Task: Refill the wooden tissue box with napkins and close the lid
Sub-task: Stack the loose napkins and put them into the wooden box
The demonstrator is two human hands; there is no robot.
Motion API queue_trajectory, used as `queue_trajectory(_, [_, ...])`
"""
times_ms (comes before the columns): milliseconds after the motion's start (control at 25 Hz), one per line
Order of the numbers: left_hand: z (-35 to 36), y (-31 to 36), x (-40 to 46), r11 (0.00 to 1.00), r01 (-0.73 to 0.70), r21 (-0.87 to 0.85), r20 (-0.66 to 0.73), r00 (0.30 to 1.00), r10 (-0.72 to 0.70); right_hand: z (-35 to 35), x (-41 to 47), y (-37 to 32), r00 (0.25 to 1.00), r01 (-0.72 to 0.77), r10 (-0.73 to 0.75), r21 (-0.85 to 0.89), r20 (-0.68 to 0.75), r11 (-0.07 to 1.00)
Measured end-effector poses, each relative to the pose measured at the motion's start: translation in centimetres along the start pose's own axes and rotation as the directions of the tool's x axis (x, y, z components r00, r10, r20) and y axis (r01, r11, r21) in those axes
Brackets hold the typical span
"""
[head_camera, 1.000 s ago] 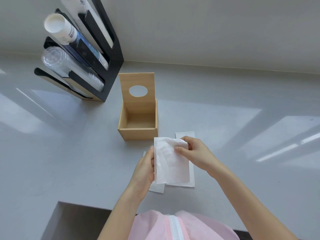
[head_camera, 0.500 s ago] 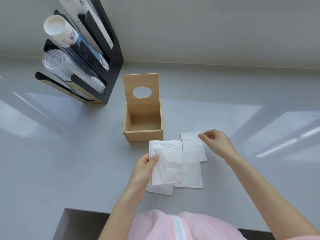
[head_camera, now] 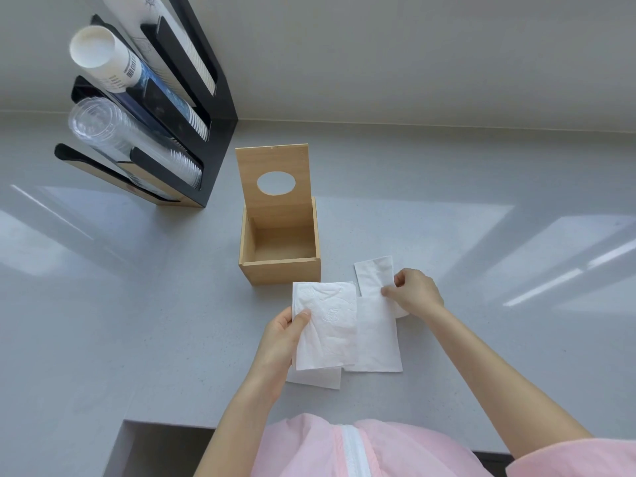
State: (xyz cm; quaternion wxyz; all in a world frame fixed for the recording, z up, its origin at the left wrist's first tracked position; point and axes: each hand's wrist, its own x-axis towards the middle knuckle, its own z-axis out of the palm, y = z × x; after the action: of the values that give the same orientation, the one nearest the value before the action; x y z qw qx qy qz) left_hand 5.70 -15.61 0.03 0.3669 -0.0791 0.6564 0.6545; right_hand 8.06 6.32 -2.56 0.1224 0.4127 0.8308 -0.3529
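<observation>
A wooden tissue box stands on the grey counter, empty inside, with its lid tipped up at the back; the lid has an oval hole. My left hand pinches a white embossed napkin by its left edge, just in front of the box. My right hand grips the edge of another white napkin lying to the right of the box. Two more napkins lie flat on the counter: one under my right hand, one partly hidden under the held napkin.
A black cup dispenser stands at the back left, holding paper cups and clear plastic cups. The grey counter meets a wall behind. The counter's front edge has a notch at the lower left.
My right hand let go of the napkin that both hands held, moved to the right and took hold of another napkin by the box. My left hand keeps the first napkin.
</observation>
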Motion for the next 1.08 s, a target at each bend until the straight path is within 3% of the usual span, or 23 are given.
queue_trajectory(200, [0.0,-0.3,-0.4,1.000,0.010,0.006,0.002,1.000,-0.010,-0.7,-0.7,0.7,0.987,0.142,-0.107,0.351,-0.117,0.925])
queue_trajectory(480, [0.5,-0.1,-0.6,1.000,-0.017,-0.018,-0.035,0.999,0.016,-2.7,-3.7,-1.5,0.905,0.400,-0.216,0.562,-0.365,0.724])
queue_trajectory(640, [1.0,0.2,-0.4,0.995,-0.071,-0.071,-0.049,0.997,0.067,-3.2,-6.8,-2.3,0.946,0.273,-0.310,0.756,-0.098,0.594])
queue_trajectory(840, [1.5,0.2,-0.2,0.986,-0.123,-0.113,-0.073,0.991,0.115,-0.6,-9.8,-1.7,0.932,0.042,-0.308,0.787,0.192,0.615])
queue_trajectory(960, [1.6,-0.1,-0.4,0.986,-0.107,-0.124,-0.041,0.994,0.103,1.0,-10.0,-1.8,0.933,-0.058,-0.232,0.750,0.275,0.659])
queue_trajectory(1080, [1.8,-0.2,-0.5,0.985,-0.092,-0.147,-0.004,0.996,0.092,2.0,-9.6,-2.1,0.945,-0.085,-0.183,0.742,0.272,0.665])
